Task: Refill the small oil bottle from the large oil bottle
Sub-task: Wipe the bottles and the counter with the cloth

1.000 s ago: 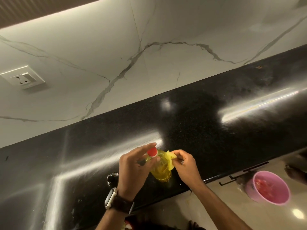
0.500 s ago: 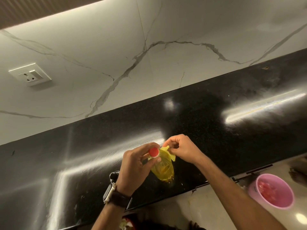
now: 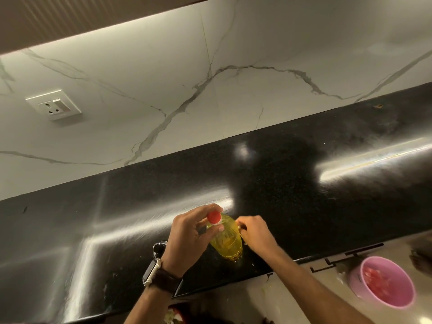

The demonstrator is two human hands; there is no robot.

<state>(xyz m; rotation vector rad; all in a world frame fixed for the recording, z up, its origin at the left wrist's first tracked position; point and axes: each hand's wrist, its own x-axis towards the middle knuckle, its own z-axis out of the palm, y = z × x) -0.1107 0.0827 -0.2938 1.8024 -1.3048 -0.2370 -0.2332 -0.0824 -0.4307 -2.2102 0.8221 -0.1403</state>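
Near the black polished surface edge stands the yellow plastic oil bottle — left hand grips its red-capped neck, right hand, down from the top, now pinches its side — cap still on.

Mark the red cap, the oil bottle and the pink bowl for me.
red cap [image 3: 214,217], head view, on its flat top.
oil bottle [image 3: 228,242], head view, on its yellow body.
pink bowl [image 3: 360,282], head view, on its outer wall.

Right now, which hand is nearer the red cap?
Left. The left hand grips the bottle neck just under the red cap; the right hand is at the bottle's far side.
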